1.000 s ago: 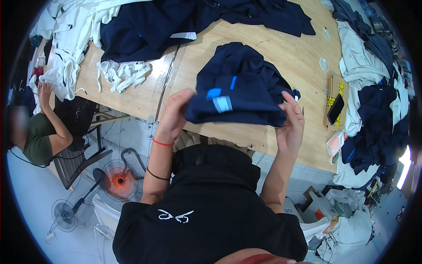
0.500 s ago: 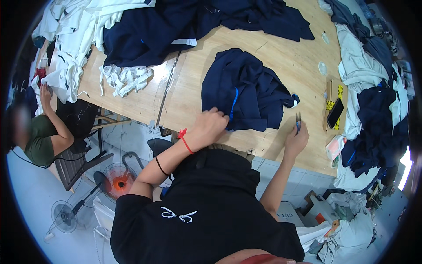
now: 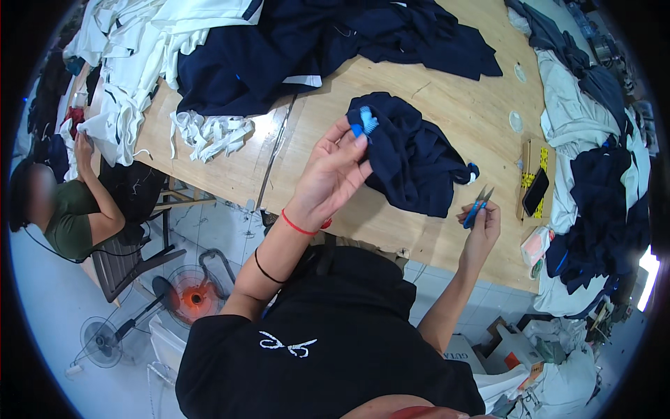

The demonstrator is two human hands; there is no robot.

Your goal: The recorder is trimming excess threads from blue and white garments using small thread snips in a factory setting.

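Observation:
My left hand is raised over the wooden table and grips the edge of a dark navy garment, pinching it near a small blue label. The rest of the garment lies bunched on the table to the right of that hand. Near the table's front edge, my right hand holds small blue-handled thread snips, their tips pointing up toward the garment. A red band and a black band circle my left wrist and forearm.
Piles of navy clothing and white clothing cover the table's far side. More garments are heaped at the right. A phone lies on a small box. A seated person works at the left, with fans on the floor.
The garment, held up by both hands a second ago, was laid on the table. My left hand has since lifted its edge, and my right hand has picked up the snips.

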